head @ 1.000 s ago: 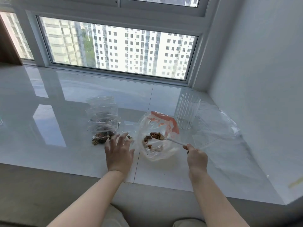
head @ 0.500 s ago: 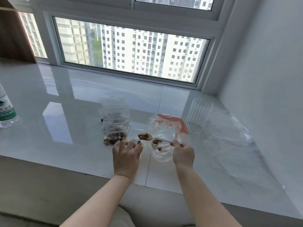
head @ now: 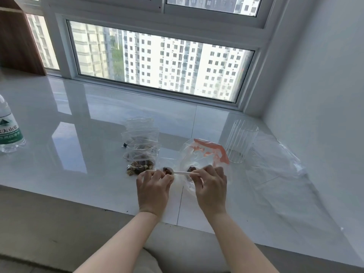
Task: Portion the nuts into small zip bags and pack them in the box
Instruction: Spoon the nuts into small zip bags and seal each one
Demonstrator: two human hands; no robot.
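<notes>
My right hand pinches the handle of a white plastic spoon whose bowl carries nuts over the mouth of a small clear zip bag. My left hand holds that small bag at its opening, fingers curled on it. Behind my right hand stands the large clear bag with an orange strip, a few nuts left inside. Several filled small zip bags lie in a row beyond my left hand, the nearest one showing mixed nuts.
A clear ribbed plastic cup stands at the right behind the large bag. Crumpled clear plastic film lies by the right wall. A water bottle stands at the far left. A dark nut lies loose on the white sill.
The spoon came out of the large bag and swung left, loaded with nuts, to the small bag. My left hand closed from spread fingers onto the small bag's opening.
</notes>
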